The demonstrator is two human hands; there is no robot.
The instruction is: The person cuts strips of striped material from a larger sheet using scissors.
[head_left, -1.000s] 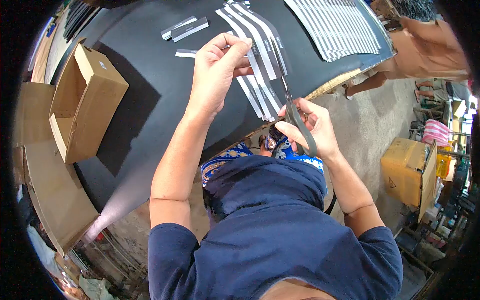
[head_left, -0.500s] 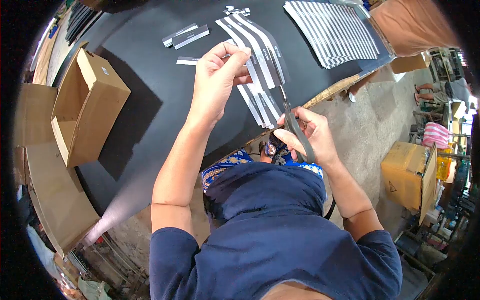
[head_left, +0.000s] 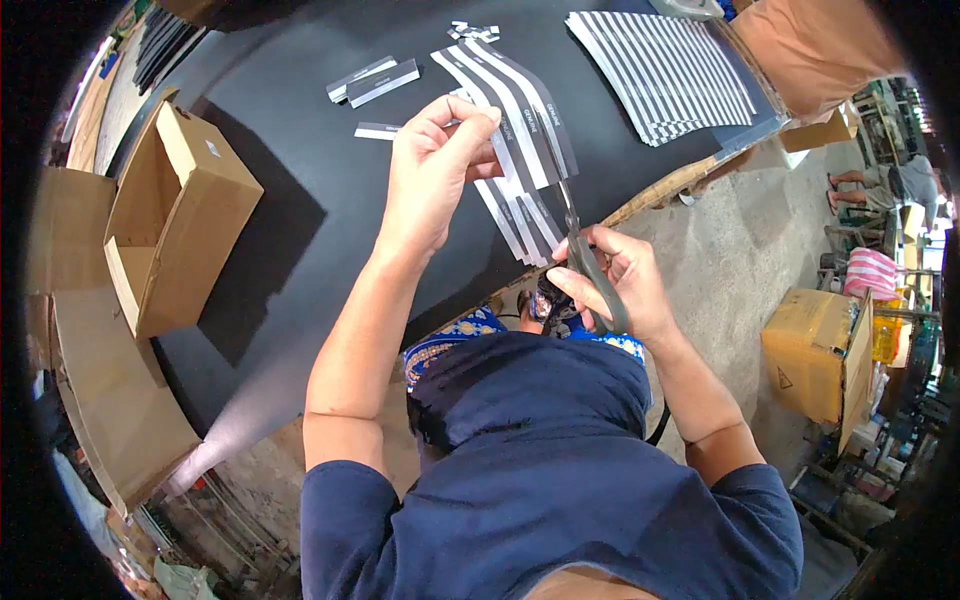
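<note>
My left hand (head_left: 440,165) pinches the left edge of a black-and-white striped label sheet (head_left: 535,125) between thumb and fingers, holding it above the table. Printed lettering runs on its dark bands. My right hand (head_left: 635,285) grips dark-handled scissors (head_left: 590,270). Their blades point away from me and meet the sheet's near edge at its right-hand strip; part of the blades is hidden by the sheet. Beneath the held sheet, more striped pieces (head_left: 520,225) lie at the table edge. A few cut strips (head_left: 383,82) rest beyond my left hand.
A stack of striped sheets (head_left: 665,75) lies at the far right of the black table (head_left: 300,290). An open cardboard box (head_left: 210,220) stands on the left. Small scraps (head_left: 475,32) sit at the back. Another person (head_left: 815,50) is at the right corner; a carton (head_left: 810,340) is on the floor.
My view has shifted slightly. Both hands keep their holds on the sheet and scissors, and the blades remain at the near edge. The other person's foot beside the table has moved mostly out of sight.
</note>
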